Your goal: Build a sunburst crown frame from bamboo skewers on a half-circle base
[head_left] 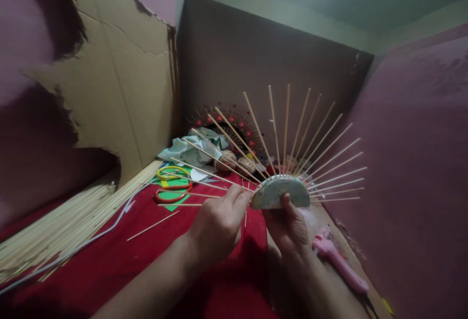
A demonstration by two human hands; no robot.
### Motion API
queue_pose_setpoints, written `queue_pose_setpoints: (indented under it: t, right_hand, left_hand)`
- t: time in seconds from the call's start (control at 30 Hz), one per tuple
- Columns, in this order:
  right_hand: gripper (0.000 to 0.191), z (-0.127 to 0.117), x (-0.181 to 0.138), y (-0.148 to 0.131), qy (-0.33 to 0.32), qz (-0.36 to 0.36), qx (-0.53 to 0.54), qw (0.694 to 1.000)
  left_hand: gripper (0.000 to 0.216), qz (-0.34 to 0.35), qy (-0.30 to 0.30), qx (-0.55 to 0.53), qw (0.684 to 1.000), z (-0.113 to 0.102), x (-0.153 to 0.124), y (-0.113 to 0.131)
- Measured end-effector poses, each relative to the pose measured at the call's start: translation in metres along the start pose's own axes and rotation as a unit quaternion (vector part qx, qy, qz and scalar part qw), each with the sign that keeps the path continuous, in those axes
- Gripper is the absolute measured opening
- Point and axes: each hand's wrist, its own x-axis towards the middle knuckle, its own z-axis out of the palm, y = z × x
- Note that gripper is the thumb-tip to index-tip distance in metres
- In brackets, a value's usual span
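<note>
Holding a pale, mottled half-disc (274,198) with its curve up, the right hand (288,229) comes in from 6 o'clock. Its thumb presses the near face and its fingers sit behind, pinching the piece by its straight lower edge. Thin, pale wooden sticks (287,124) fan from the curved rim, spreading from 9 o'clock through 12 to 3. The left hand (221,216) reaches the half-disc's end at 9 o'clock, fingers bent together among the lowest sticks; I cannot tell whether they pinch a stick or only touch the rim.

Taking the half-disc as the dial's centre, a pink plastic glue gun (340,263) lies at 4 o'clock. Red cloth (146,255) spreads below and towards 8, with one loose wooden stick (153,225) on it. Near 9 are a yellow loop handle (173,168) and a red loop handle (171,200) over a bright green sheet (171,208), then a long bundle of pale sticks (66,221) beside a white cord (117,221). Towards 10 sit a ball of brown twine (224,161) and torn brown cardboard (120,75); at 11, an arch with red flowers (241,124).
</note>
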Motion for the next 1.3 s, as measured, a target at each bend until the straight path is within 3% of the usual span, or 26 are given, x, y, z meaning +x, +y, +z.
queue_pose_setpoints:
  t: [0.63, 0.9, 1.13, 1.3]
  right_hand:
    - [0.045, 0.002, -0.003, 0.003, 0.017, 0.01, 0.008, 1.0]
    - [0.043, 0.002, -0.003, 0.003, 0.009, 0.014, 0.004, 1.0]
    - [0.046, 0.0, -0.003, 0.004, 0.011, 0.01, -0.004, 1.0]
    - [0.038, -0.001, -0.004, 0.005, -0.014, -0.008, -0.03, 0.999]
  left_hand:
    - [0.03, -0.009, 0.013, 0.015, 1.0, 0.003, 0.001, 0.004]
    - [0.031, 0.04, 0.053, 0.057, 0.996, 0.002, 0.001, 0.002]
    - [0.027, 0.08, 0.021, 0.096, 0.992, -0.004, 0.004, 0.0]
    - [0.027, 0.081, -0.005, 0.077, 0.994, -0.008, 0.005, -0.002]
